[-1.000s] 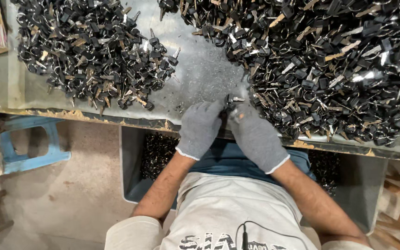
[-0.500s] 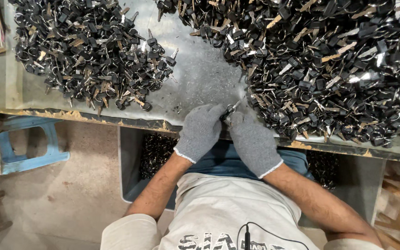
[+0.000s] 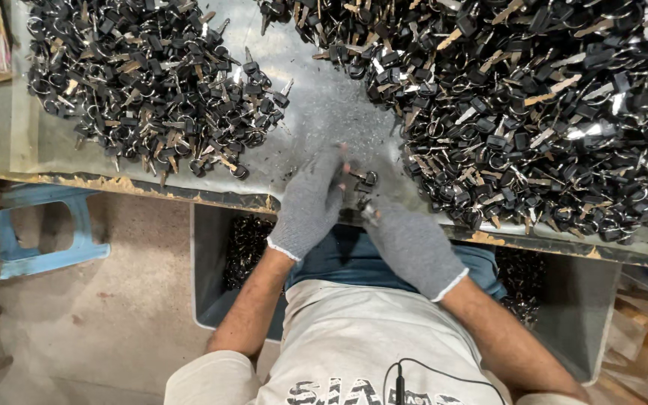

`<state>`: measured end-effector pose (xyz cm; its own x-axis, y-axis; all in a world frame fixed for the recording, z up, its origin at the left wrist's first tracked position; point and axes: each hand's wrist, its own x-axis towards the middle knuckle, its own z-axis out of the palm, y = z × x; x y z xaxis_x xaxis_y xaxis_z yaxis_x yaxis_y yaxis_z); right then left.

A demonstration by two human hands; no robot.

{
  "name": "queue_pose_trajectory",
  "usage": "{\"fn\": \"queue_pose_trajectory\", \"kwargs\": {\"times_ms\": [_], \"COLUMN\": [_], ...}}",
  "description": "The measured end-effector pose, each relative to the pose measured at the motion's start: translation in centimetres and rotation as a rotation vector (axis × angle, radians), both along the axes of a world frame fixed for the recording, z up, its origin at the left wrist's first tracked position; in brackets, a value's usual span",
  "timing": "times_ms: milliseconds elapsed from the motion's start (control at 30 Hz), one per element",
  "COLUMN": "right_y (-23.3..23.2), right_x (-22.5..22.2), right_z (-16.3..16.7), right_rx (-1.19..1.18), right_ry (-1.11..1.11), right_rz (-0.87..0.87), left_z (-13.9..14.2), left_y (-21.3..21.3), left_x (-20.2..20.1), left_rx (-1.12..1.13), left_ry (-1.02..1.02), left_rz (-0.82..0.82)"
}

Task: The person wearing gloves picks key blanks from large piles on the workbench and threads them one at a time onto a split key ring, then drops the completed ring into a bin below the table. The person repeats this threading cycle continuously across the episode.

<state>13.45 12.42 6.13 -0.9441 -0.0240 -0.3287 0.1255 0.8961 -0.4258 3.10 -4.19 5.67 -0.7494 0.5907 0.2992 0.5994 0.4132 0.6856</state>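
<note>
left hand [image 3: 310, 204] gloved, fingers curled, grip unclear | right hand [image 3: 412, 244] gloved, pinching a key [image 3: 366, 180] at the table [image 3: 324, 105] edge, between 2 key heaps | key looks light, stiff, slick metal; best held by its black head

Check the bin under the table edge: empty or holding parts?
Holding parts: dark keys lie inside the grey bin, on both sides of the person.

Both hands wear matt grey knitted cloth gloves [image 3: 316, 206]. The keys [image 3: 534, 112] pair glossy black plastic heads with shiny metal blades and rings. The tabletop [image 3: 324, 112] is dull, scuffed sheet metal, rusty along its edge.
</note>
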Motion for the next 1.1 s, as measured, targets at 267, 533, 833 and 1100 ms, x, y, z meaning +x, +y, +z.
{"fn": "queue_pose_trajectory", "kwargs": {"times_ms": [267, 533, 833, 1100], "right_y": [1.3, 1.3, 1.3, 1.0], "right_x": [-0.5, -1.5, -2.6, 0.1], "right_z": [-0.9, -1.2, -0.8, -0.5], "right_rx": [-0.016, -0.016, -0.028, 0.078], "right_ry": [0.013, 0.249, 0.052, 0.179], "right_rz": [-0.106, -0.055, -0.105, -0.048], "left_z": [-1.1, -2.7, -2.9, -2.2], "left_y": [2.0, 1.1, 1.0, 0.8], "left_x": [-1.1, 0.8, 1.2, 2.3], "left_rx": [-0.154, -0.245, -0.231, -0.269], "left_ry": [-0.208, 0.073, 0.165, 0.164], "left_rz": [0.0, -0.044, -0.027, 0.077]}}
